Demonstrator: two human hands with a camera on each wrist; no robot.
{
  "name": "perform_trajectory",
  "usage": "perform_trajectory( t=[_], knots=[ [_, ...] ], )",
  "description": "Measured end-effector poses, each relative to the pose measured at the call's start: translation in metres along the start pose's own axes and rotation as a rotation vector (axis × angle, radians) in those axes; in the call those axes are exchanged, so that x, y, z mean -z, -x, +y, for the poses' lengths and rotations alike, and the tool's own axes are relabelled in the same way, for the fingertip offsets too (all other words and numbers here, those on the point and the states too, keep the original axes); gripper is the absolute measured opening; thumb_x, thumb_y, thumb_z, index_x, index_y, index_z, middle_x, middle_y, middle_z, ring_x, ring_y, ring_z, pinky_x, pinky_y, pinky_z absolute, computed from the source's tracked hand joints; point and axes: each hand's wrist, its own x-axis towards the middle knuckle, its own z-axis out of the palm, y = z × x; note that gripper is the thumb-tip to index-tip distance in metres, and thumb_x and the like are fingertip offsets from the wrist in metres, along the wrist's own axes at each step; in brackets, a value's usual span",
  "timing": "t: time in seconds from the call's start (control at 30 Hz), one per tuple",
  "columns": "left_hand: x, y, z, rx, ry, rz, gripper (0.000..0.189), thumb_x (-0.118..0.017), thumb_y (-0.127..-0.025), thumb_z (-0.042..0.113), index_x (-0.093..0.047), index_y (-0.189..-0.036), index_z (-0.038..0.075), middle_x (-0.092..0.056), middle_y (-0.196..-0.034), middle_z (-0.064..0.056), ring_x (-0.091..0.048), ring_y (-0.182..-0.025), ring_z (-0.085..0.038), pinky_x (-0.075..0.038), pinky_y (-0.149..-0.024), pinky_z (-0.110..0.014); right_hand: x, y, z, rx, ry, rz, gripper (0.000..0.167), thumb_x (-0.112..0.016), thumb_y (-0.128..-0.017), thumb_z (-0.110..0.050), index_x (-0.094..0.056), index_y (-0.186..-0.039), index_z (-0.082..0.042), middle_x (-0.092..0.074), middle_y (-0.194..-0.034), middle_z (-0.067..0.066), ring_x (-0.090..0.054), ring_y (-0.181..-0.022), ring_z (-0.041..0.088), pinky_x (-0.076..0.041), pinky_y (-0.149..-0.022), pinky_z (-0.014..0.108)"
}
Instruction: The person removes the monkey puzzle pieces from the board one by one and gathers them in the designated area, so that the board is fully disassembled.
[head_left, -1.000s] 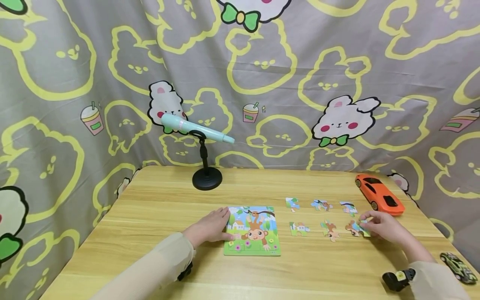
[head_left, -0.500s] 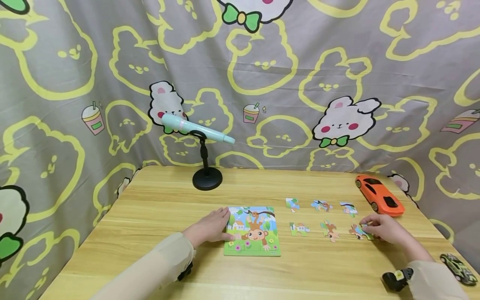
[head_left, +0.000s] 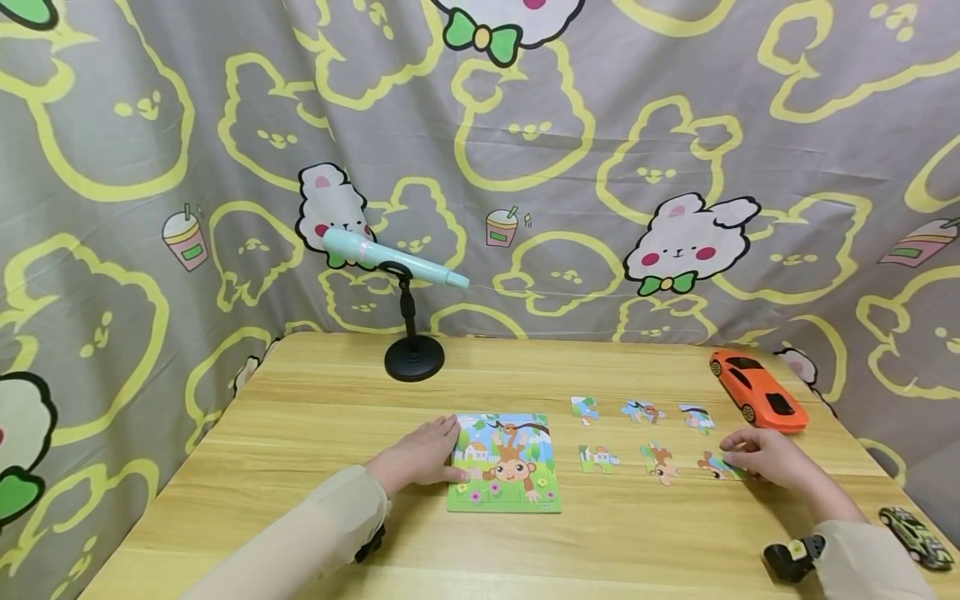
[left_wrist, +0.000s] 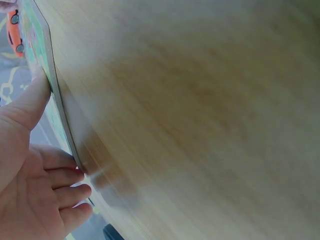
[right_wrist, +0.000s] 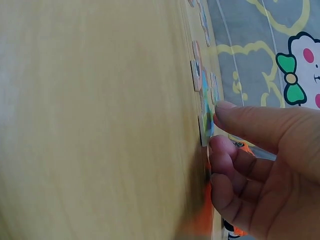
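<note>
A square jigsaw puzzle with a monkey picture (head_left: pixel 512 471) lies flat on the table, its picture up. My left hand (head_left: pixel 420 452) rests along its left edge; the left wrist view has the thumb (left_wrist: pixel 39 95) on the board's top and the relaxed fingers beside the rim. Farther right, my right hand (head_left: pixel 768 457) has thumb and curled fingers at the right end of a loose puzzle piece (head_left: pixel 718 467), partly covered by the fingers. Seen from the right wrist, this puzzle piece (right_wrist: pixel 204 125) lies on the wood under the thumb tip.
Several other loose puzzle pieces (head_left: pixel 662 463) lie in two rows right of the board. An orange toy car (head_left: pixel 759 393) stands behind the right hand, a camouflage toy car (head_left: pixel 917 538) by the right sleeve. At the back is a light-blue microphone (head_left: pixel 405 260) on a black stand (head_left: pixel 414 358).
My right hand has slid the puzzle piece slightly right and toward me, then nearly stopped. The left hand and the board have stayed in place.
</note>
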Motion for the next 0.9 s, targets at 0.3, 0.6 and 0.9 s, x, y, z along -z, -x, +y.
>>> perform_trajectory(
  t=[0.3,0.6,0.9],
  knots=[
    [0.001,0.002,0.0,-0.016,0.004,0.013,0.082,-0.061,-0.084,0.048,-0.035,-0.137,-0.008,-0.028,-0.145,-0.021,-0.024,-0.133,-0.034,-0.022,-0.107,-0.043,-0.003,-0.002,-0.019,0.089,0.027,0.057,0.026,-0.064,-0.086,-0.014,-0.061,-0.102,0.006,-0.052,-0.075,0.005,-0.047,-0.059,0.017,-0.041,-0.049,0.027],
    [0.001,0.002,0.0,-0.037,-0.006,0.01,0.08,-0.059,-0.086,0.048,-0.034,-0.138,-0.008,-0.027,-0.145,-0.021,-0.023,-0.133,-0.034,-0.022,-0.108,-0.043,-0.021,-0.012,-0.065,0.223,0.001,0.051,0.025,-0.061,-0.089,-0.011,-0.06,-0.107,0.006,-0.053,-0.077,0.004,-0.051,-0.067,0.019,-0.045,-0.051,0.03],
    [0.0,0.006,-0.001,-0.067,-0.024,0.02,0.078,-0.057,-0.087,0.048,-0.035,-0.138,-0.007,-0.028,-0.145,-0.02,-0.024,-0.133,-0.034,-0.022,-0.107,-0.043,-0.063,-0.027,-0.114,0.398,-0.006,-0.021,0.016,-0.062,-0.088,-0.009,-0.064,-0.1,0.001,-0.053,-0.074,-0.001,-0.05,-0.062,0.014,-0.044,-0.052,0.026]
  ],
)
